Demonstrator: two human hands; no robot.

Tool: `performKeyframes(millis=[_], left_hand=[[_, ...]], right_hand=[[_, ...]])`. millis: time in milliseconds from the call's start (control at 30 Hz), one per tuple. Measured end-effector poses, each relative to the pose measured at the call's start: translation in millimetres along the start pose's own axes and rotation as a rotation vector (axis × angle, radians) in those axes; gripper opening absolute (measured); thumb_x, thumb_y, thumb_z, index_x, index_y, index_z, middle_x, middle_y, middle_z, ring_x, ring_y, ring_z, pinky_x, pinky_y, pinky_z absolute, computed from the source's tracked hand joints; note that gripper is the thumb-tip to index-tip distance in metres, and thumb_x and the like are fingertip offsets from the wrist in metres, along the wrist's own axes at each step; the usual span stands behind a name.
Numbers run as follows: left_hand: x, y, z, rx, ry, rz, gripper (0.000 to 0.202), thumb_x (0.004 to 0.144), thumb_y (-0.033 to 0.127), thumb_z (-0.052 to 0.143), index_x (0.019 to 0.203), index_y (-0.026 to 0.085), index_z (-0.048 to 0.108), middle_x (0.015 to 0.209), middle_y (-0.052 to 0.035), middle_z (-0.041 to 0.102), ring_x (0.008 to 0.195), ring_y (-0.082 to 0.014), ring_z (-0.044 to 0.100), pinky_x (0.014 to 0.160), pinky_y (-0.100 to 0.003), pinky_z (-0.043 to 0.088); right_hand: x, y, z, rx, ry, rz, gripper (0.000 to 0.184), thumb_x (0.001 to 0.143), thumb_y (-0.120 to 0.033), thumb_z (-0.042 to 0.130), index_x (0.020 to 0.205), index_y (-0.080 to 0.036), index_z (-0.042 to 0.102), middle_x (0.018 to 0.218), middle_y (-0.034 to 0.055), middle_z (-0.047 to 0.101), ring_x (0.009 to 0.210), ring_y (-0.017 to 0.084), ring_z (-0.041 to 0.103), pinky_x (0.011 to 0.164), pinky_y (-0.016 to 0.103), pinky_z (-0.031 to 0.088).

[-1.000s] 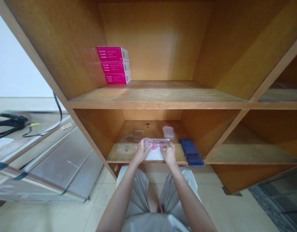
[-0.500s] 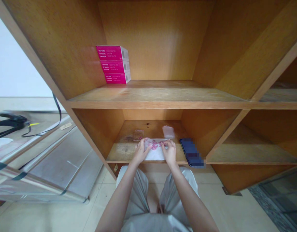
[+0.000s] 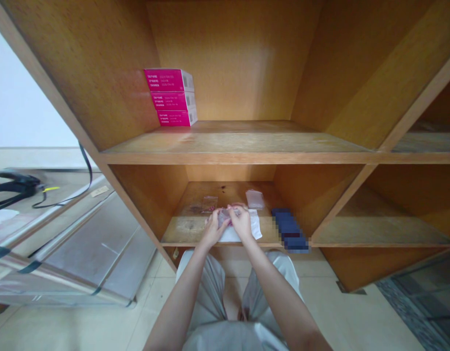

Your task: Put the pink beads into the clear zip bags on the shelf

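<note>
On the lower shelf, my left hand [image 3: 212,229] is closed on a small clear plastic bag [image 3: 223,214], held by its left side. My right hand [image 3: 241,223] reaches across to the bag, its fingertips pressed together at the bag's upper edge. Whatever those fingers hold is hidden. Beneath both hands lies a sheet of white paper [image 3: 255,225]. Small pink round pieces [image 3: 230,222] show between the hands; the right hand covers most of that area.
A clear bag with a few pink pieces [image 3: 210,204] lies behind my left hand. A stack of clear bags [image 3: 254,199] lies further back. A dark phone-like object [image 3: 289,230], partly pixelated, overhangs the shelf's front edge. Three pink boxes [image 3: 173,100] are stacked on the upper shelf.
My right hand has moved left from the paper's right side to the bag and now covers most pink pieces. The paper's right edge has shifted slightly. The left hand stays put.
</note>
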State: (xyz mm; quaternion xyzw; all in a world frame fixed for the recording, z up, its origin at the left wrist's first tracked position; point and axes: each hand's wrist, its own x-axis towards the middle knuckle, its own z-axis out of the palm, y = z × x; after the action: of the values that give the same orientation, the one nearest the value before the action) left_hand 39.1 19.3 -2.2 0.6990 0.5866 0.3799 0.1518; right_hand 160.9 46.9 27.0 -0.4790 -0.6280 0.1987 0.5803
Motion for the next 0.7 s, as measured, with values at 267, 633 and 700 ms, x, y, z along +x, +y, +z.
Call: performKeyframes(millis=[267, 633, 700], left_hand=[[-0.7, 1.5, 0.0, -0.005, 0.021, 0.017, 0.044, 0.081, 0.041, 0.043, 0.118, 0.020, 0.035, 0.121, -0.0101, 0.049, 0.115, -0.0203, 0.042, 0.094, -0.039, 0.028], [-1.0, 5.6, -2.0, -0.011, 0.030, -0.014, 0.045, 0.080, 0.042, 0.045, 0.118, 0.019, 0.035, 0.120, -0.0103, 0.050, 0.115, -0.0210, 0.043, 0.096, -0.039, 0.027], [-1.2, 6.1, -2.5, -0.015, 0.029, -0.006, 0.045, 0.080, 0.042, 0.045, 0.117, 0.019, 0.035, 0.120, -0.0101, 0.050, 0.114, -0.0207, 0.043, 0.095, -0.038, 0.027]], right_hand=[[-7.1, 6.7, -10.8, -0.037, -0.063, -0.040, 0.019, 0.080, -0.025, 0.042, 0.079, -0.018, 0.059, 0.088, 0.0074, 0.060, 0.089, 0.018, 0.052, 0.080, 0.030, 0.039], [-19.3, 39.4, -31.6, -0.448, 0.111, 0.026, 0.013, 0.075, -0.026, 0.045, 0.082, -0.017, 0.051, 0.085, 0.0104, 0.054, 0.087, 0.026, 0.046, 0.076, 0.039, 0.034], [-23.1, 40.5, -31.4, -0.524, 0.082, 0.028, 0.009, 0.074, -0.026, 0.047, 0.073, -0.018, 0.051, 0.083, 0.0108, 0.053, 0.085, 0.027, 0.045, 0.074, 0.040, 0.033]])
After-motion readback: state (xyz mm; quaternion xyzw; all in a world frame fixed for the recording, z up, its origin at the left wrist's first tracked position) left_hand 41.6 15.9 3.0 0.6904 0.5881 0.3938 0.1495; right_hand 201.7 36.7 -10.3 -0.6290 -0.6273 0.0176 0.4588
